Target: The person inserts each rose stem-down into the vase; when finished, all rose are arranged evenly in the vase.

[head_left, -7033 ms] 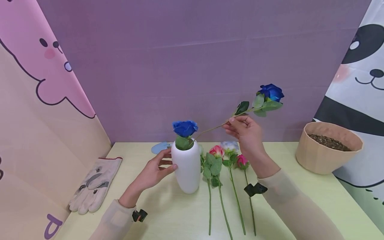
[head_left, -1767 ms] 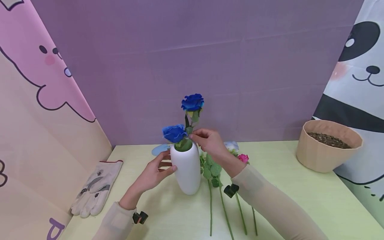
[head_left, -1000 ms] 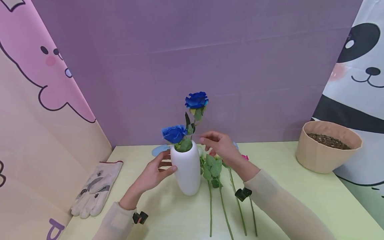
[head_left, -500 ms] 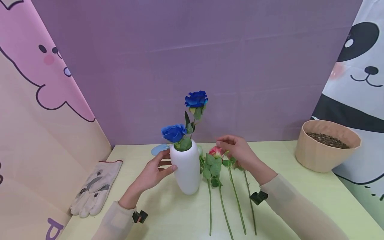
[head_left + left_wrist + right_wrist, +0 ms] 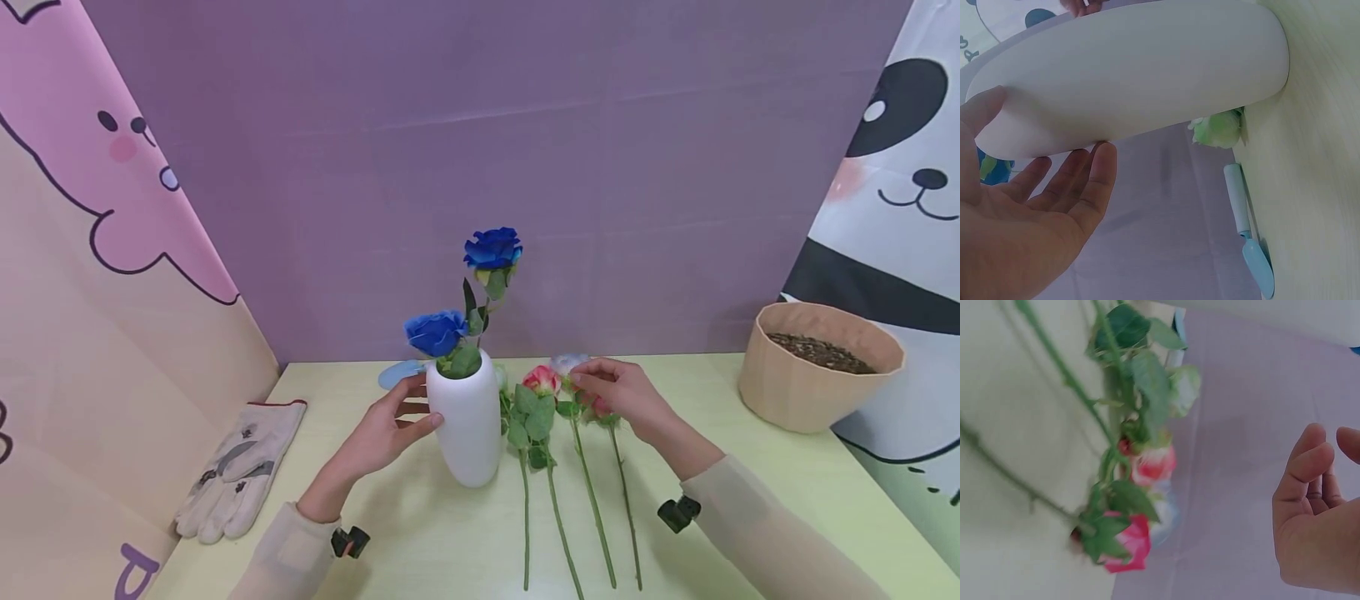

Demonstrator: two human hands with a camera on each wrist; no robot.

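A white vase point(image 5: 467, 433) stands on the table, held between the thumb and fingers of my left hand point(image 5: 382, 432) on its left side. Two blue roses are in it: a low one point(image 5: 437, 333) leaning left over the rim and a taller one point(image 5: 492, 248) upright behind. My right hand point(image 5: 626, 396), fingers loosely bent and holding nothing, hovers above the flower heads lying right of the vase. These are a red-and-white rose point(image 5: 542, 380), a pale blue-white flower point(image 5: 567, 363), a pink rose point(image 5: 1127, 544) partly hidden by the hand in the head view, and a whitish-green one point(image 5: 1216, 130).
A light blue trowel point(image 5: 1259, 265) lies behind the vase. Work gloves point(image 5: 240, 475) rest at the table's left edge. At the right edge stands a tan pot point(image 5: 787, 396) with dark granular filling. Several green stems point(image 5: 592, 508) point toward the front edge.
My right hand has put the second blue rose into the vase, let go of it and moved right over the lying flowers. The low rose now leans further left. My left hand stays on the vase.
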